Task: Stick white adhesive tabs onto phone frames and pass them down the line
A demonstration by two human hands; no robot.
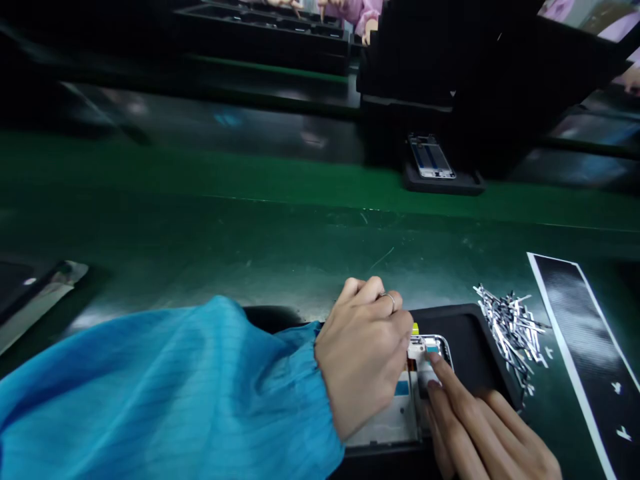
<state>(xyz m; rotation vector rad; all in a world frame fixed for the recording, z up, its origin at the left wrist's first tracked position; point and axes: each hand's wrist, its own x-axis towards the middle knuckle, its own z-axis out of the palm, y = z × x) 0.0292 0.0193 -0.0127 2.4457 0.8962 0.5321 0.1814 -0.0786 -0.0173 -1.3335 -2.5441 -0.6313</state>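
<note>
One phone frame [404, 408]; under right fingers [450, 380]

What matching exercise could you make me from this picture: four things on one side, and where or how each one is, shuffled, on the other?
Things
1. Left hand
2. Near phone-like frame
3. Thin strips
4. Far phone-like frame

Places or states
a. Heaped beside the near black tray
b. In a dark tray farther away
c. Wearing a ring
d. Partly covered by both hands

Pairs: 1-c, 2-d, 3-a, 4-b
</note>
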